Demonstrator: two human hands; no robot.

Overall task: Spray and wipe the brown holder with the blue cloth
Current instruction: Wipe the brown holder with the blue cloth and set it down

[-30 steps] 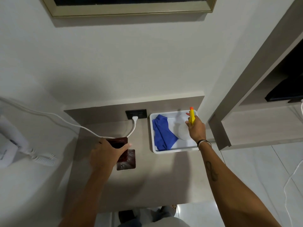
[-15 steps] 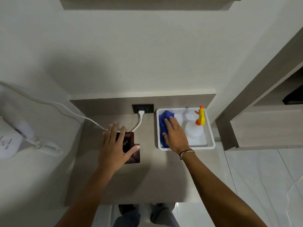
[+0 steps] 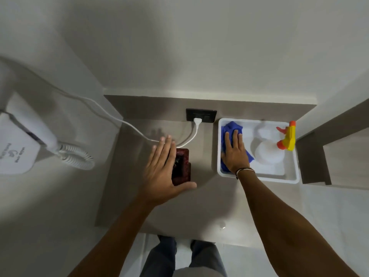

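Head view shows the right hand (image 3: 235, 152) spread flat on the crumpled blue cloth (image 3: 232, 127) in the white plastic tray (image 3: 259, 177), not yet gripping. The left hand (image 3: 161, 168), open, rests against the brown rectangular holder (image 3: 182, 166) on the grey tabletop (image 3: 199, 206). Dragging the cloth could topple the yellow-triggered spray bottle (image 3: 271, 153) just beside it.

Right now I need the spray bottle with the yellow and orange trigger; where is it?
The spray bottle stands at the right end of the white plastic tray on the counter's right side, right of the blue cloth under the right hand.
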